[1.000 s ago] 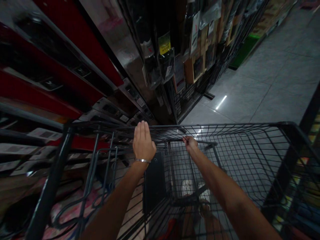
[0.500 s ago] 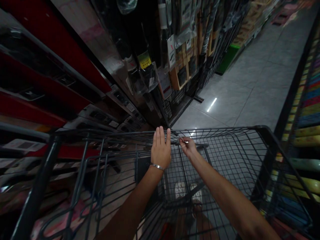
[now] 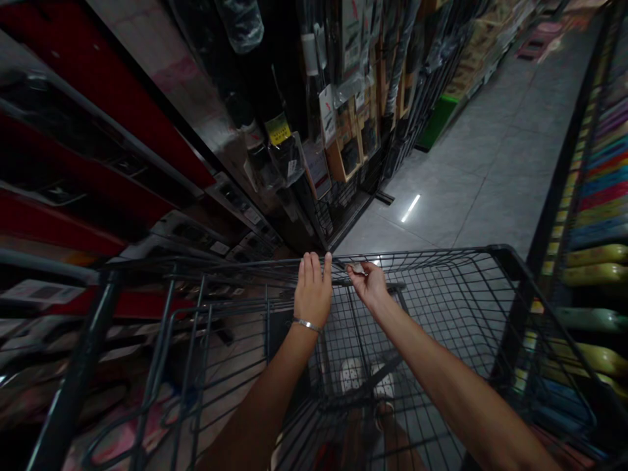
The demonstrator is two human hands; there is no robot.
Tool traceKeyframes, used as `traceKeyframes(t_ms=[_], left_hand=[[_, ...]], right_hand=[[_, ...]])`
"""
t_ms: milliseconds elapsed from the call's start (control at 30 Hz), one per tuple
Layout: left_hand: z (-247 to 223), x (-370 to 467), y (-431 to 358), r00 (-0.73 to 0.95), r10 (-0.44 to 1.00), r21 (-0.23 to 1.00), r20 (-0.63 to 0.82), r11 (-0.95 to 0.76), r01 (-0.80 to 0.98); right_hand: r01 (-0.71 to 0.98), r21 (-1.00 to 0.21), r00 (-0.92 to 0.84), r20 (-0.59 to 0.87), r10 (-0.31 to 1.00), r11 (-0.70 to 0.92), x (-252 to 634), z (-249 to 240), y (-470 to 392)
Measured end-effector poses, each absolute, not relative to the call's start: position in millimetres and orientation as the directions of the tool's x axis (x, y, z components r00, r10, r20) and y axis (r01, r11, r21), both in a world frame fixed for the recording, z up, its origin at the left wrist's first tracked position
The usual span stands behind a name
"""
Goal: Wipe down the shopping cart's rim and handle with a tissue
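A dark wire shopping cart point(image 3: 441, 314) stretches beneath both arms. My left hand point(image 3: 313, 294), with a silver bracelet point(image 3: 308, 324) at its wrist, lies over the cart's far rim. Its fingers are straight and point away from me, with nothing visible in them. Just to its right, my right hand point(image 3: 369, 284) is closed in a pinch near the same rim. A small pale flat piece point(image 3: 358, 268) shows between its thumb and fingers; its kind cannot be made out.
Packaged goods point(image 3: 343, 144) hang on a dark rack ahead, beside red-backed shelves point(image 3: 161, 124) at left. A green bin point(image 3: 436, 124) stands along the grey aisle floor point(image 3: 456, 176). Colourful rolled goods point(image 3: 598, 255) fill the right side. White shoes point(image 3: 352, 376) show through the cart.
The surroundings have shifted slightly left in view. My right hand has turned a little, so more of the pale piece shows. My left hand remains flat at the rim.
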State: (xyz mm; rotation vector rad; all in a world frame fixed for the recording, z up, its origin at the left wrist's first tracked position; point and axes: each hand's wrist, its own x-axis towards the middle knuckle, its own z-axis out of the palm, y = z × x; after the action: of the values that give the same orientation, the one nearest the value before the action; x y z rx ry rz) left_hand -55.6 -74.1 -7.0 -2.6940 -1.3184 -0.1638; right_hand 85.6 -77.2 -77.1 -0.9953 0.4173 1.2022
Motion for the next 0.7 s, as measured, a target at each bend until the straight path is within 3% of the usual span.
traceKeyframes(t_ms=[367, 700], left_hand=[[-8, -69, -67, 0.582, 0.798, -0.071, 0.156, -0.579, 0.813], [-14, -74, -67, 0.581, 0.795, -0.037, 0.173, -0.584, 0.811]], right_hand=[[-0.907, -0.419, 0.327, -0.755, 0.568, -0.035, 69, -71, -69], [-0.882, -0.466, 0.416, -0.844, 0.340, -0.077, 92, -112, -82]])
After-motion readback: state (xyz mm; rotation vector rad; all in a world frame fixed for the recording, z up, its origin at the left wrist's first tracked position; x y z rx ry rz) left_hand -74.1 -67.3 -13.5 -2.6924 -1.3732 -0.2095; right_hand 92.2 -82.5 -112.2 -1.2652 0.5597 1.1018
